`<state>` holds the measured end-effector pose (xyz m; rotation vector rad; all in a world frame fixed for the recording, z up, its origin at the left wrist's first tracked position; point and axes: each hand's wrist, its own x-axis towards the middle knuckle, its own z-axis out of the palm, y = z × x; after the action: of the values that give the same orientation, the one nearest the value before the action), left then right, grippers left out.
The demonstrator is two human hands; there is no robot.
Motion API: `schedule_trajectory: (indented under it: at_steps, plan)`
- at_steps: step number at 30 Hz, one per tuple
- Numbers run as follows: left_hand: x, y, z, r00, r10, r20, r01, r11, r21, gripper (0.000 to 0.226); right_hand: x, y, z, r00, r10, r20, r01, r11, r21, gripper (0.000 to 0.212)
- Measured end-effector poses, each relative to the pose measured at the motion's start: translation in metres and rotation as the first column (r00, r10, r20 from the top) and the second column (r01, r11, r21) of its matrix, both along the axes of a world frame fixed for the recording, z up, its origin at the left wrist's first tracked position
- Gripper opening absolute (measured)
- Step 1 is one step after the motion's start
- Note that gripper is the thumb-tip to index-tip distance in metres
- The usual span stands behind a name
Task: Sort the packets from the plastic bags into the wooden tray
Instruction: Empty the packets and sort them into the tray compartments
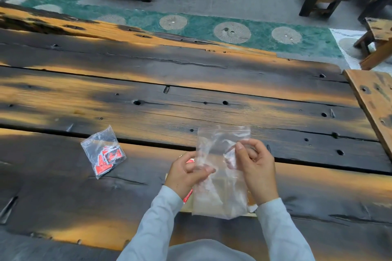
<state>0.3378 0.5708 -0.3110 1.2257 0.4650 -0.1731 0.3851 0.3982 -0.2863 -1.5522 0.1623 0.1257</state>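
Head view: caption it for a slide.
Both hands, left hand and right hand, hold a clear bag while a second bag lies aside.

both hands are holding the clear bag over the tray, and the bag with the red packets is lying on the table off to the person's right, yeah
Not quite. The side is wrong: in the head view the bag of red packets lies on the table to the person's left, untouched. The rest holds: the left hand and right hand both grip the clear bag above the tray, which is mostly hidden beneath it.
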Motion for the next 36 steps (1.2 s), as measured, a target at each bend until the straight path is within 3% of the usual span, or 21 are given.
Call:
schedule_trajectory:
  at_steps: [4,7,11,14,19,22,29,32,36]
  plan:
    - [0.000,0.023,-0.002,0.989,0.131,0.066,-0.139,0.980,0.144,0.021,-0.005,0.014,-0.001,0.964,0.219,-0.147,-0.213,0.975,0.060,0.030]
    - [0.002,0.046,-0.008,0.971,0.206,0.118,-0.223,0.961,0.164,0.022,-0.010,0.025,-0.006,0.929,0.333,-0.164,-0.340,0.940,-0.019,0.016]
    - [0.000,0.070,-0.012,0.979,0.180,0.097,-0.193,0.970,0.145,0.027,-0.009,0.047,-0.015,0.966,0.227,-0.126,-0.244,0.959,-0.144,0.008]
    - [-0.003,0.082,-0.015,0.990,0.130,0.046,-0.135,0.980,0.147,0.043,-0.006,0.063,-0.016,0.980,0.151,-0.129,-0.163,0.983,-0.089,0.004]
    - [-0.002,0.109,-0.022,0.976,0.212,0.053,-0.217,0.969,0.121,0.050,-0.010,0.088,-0.011,0.936,0.260,-0.237,-0.274,0.961,-0.028,0.036]
    - [0.006,0.130,-0.030,0.963,0.263,0.059,-0.268,0.956,0.117,0.051,-0.017,0.099,-0.014,0.928,0.257,-0.269,-0.279,0.959,-0.047,0.044]
    - [0.044,0.193,-0.055,0.948,0.297,0.110,-0.313,0.935,0.168,0.057,-0.021,0.112,-0.022,0.935,0.160,-0.316,-0.217,0.964,-0.155,0.031]
    - [0.069,0.217,-0.064,0.962,0.270,0.049,-0.274,0.937,0.217,0.069,-0.026,0.117,-0.023,0.928,0.146,-0.343,-0.217,0.960,-0.179,0.025]
    - [0.085,0.251,-0.092,0.976,0.078,-0.205,-0.031,0.974,0.224,0.108,-0.031,0.126,-0.023,0.916,0.152,-0.371,-0.241,0.948,-0.208,0.023]
